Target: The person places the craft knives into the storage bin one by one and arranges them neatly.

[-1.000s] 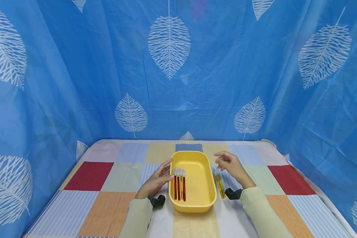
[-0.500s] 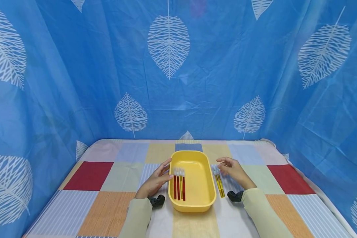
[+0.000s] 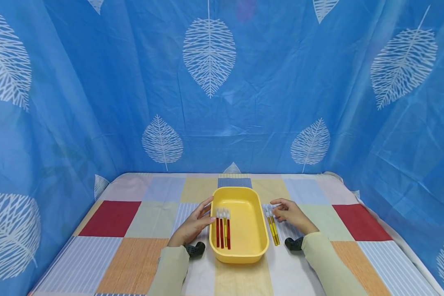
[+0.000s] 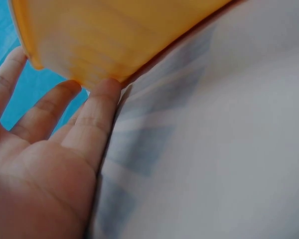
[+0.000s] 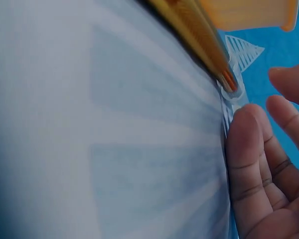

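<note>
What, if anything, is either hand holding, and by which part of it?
Nothing, it seems: the left hand touches the side of the oblong yellow plastic tray; the right hand is beside the slim, clear-tipped gold sticks.

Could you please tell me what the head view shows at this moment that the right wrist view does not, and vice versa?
Only the head view shows the left hand at the yellow tray, and the three red sticks and one gold stick lying inside it.

Only the right wrist view shows the palm side of the right hand up close.

Both share that hand, gold outside the tray, the tray itself, the blue curtain and the tablecloth.
</note>
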The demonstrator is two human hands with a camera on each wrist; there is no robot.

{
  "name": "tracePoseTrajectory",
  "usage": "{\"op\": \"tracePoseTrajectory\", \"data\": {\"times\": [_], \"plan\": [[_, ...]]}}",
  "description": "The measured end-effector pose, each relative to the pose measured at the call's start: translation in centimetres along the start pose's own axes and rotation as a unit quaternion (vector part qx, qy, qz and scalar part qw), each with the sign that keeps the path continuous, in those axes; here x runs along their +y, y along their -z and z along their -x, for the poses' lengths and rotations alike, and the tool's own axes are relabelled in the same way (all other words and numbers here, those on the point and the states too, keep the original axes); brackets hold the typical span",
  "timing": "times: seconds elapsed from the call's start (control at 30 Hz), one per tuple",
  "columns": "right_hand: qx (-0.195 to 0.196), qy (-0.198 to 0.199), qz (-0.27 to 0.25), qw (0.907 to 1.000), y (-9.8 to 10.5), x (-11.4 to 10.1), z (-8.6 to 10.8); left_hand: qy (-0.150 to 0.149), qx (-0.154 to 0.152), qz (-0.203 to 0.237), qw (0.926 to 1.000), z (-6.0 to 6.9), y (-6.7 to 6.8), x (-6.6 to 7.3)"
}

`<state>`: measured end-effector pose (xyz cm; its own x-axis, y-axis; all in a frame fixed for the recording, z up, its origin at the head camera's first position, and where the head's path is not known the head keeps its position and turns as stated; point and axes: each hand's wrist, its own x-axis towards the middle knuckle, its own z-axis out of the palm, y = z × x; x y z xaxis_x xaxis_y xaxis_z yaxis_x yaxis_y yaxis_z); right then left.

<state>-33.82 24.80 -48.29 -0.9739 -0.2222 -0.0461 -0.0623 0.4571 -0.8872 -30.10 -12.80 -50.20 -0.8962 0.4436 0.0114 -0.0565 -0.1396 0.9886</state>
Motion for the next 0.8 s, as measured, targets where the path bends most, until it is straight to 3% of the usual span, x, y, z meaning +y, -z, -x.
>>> {"op": "tracePoseTrajectory", "data": {"times": [0.27, 0.8], "plan": [[-0.027, -0.001, 0.022, 0.9994, 0.3, 0.1, -0.2, 0.000, 0.003, 0.000, 1.0000, -0.1, 0.0, -0.2], [-0.028, -0.068, 0.068, 0.9950, -0.4, -1.1, -1.1, 0.001, 0.003, -0.004, 1.0000, 0.1, 0.0, 0.2]]}}
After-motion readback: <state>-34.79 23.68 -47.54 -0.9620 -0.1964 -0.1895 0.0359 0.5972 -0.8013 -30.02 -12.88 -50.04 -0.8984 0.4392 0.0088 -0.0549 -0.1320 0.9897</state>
